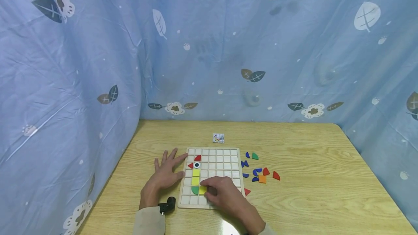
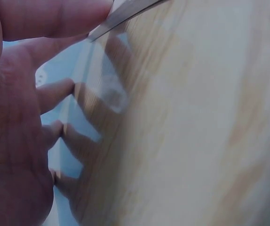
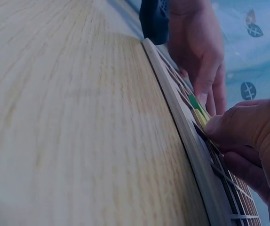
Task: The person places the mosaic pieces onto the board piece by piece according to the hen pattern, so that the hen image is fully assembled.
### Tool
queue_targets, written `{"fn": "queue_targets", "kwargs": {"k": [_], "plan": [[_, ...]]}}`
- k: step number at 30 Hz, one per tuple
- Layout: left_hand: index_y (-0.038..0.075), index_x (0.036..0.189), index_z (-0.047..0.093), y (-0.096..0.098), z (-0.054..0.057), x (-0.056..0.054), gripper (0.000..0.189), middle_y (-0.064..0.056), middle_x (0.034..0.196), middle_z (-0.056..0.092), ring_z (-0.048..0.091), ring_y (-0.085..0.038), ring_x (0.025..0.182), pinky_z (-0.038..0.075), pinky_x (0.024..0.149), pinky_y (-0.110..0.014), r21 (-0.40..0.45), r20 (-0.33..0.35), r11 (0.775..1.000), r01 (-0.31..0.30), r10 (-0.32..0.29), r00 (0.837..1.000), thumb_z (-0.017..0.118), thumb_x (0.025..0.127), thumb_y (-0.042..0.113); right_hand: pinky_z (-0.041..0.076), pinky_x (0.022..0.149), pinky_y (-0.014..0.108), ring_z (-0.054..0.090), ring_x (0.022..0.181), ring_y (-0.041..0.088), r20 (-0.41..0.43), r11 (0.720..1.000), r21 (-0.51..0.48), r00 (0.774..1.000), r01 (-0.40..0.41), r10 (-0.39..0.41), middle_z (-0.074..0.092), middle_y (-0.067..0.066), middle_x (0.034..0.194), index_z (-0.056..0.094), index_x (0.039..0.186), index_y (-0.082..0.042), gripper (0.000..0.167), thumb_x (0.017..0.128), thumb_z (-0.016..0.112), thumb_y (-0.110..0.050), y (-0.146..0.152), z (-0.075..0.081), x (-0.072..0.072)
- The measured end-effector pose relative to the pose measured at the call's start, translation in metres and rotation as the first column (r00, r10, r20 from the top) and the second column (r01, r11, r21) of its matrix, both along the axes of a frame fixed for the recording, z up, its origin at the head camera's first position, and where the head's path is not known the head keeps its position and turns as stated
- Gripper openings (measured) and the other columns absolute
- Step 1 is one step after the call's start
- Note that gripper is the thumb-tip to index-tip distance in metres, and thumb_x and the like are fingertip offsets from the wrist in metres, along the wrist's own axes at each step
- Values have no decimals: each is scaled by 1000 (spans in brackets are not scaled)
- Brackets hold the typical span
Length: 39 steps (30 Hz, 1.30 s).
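Note:
A wooden grid board lies on the table. My left hand has its fingers spread on the tabletop, with thumb and index finger at the board's left edge. At a lower cell, my right hand pinches a yellow square tile between thumb and index finger. Just left of that tile is a green quarter-circle tile. Above the green one, two yellow squares are stacked in a column under a round eye tile. A red triangle and a red quarter-circle adjoin the eye.
Right of the board lie loose blue pieces, a green piece, an orange square and several red pieces. A small pattern card is behind the board. Blue curtains surround the table.

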<state>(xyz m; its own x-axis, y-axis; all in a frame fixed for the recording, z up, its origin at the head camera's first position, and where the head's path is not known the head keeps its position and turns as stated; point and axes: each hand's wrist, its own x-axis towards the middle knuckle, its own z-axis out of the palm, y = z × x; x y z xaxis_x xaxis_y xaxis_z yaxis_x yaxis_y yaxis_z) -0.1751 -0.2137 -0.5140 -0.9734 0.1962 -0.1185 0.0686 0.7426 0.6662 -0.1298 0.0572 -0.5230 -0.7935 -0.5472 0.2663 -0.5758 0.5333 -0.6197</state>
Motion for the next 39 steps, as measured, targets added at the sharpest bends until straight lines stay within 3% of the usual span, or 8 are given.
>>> {"fn": "queue_targets", "kwargs": {"k": [15,24,33,39], "plan": [[24,164,54,-1,1,-1,70,-22,183,18,-6,-53,169,-18,125,-79,-1,-9,1000,6,-6,1000,73,98,14,62,102,33,77,115,10,6,998,-44,999,-39,40,83,-3,119,83,121,-13,29,93,84,-7,-2,-1,0],[23,163,55,-1,0,-1,70,-22,183,18,-6,-53,169,-17,125,-79,5,-12,1000,5,-5,1000,73,97,14,63,97,30,78,108,11,-90,997,-46,994,-60,56,84,-2,114,83,118,-12,27,91,88,-11,-16,-3,-2],[24,163,55,-1,-1,-1,70,-21,183,19,-5,-53,169,-17,125,-80,2,-9,1000,3,-3,1000,73,96,15,62,98,28,77,111,9,-52,1000,-27,999,-12,10,83,-3,115,84,118,-13,25,93,88,-13,-24,-1,-3],[25,163,55,-1,0,0,70,-21,183,19,-6,-52,169,-17,126,-78,11,-1,1000,1,-1,1000,73,97,15,64,95,30,79,110,12,-30,996,-87,999,-30,27,84,-1,117,83,119,-9,29,91,89,-10,-1,0,-15]]}}
